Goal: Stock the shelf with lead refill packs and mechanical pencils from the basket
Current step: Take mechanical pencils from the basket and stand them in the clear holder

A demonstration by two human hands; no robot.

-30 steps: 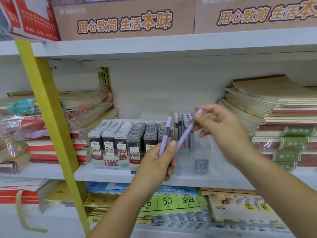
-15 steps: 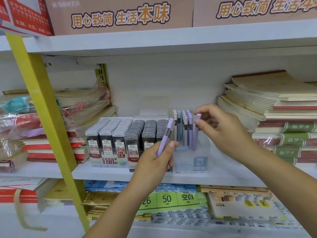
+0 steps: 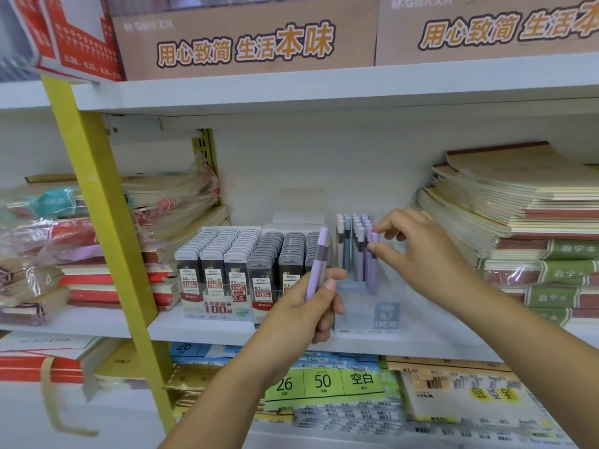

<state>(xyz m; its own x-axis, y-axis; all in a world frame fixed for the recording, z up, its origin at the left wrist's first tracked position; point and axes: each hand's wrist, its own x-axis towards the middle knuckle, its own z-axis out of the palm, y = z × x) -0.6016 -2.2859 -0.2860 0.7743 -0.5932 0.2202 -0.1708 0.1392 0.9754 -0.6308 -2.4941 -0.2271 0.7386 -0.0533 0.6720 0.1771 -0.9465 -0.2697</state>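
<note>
Right hand point(image 3: 418, 251) pinches purple pencil point(image 3: 372, 277) in clear box point(image 3: 399, 286).

Shelf point(image 3: 227, 332) — lead packs point(image 3: 233, 254), pencil box point(image 3: 385, 314), notebooks point(image 3: 518, 205).

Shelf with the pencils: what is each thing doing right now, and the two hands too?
Left hand, gripping the held pencil.
Held pencil, lilac, nearly upright, outside the clear box.
Right hand, pinching the top of the boxed pencil.
Boxed pencil, lilac, standing in the clear box.
Clear box, partly filled, pencils upright.
Lead refill packs, standing in rows.
Notebooks, stacked flat.
</note>
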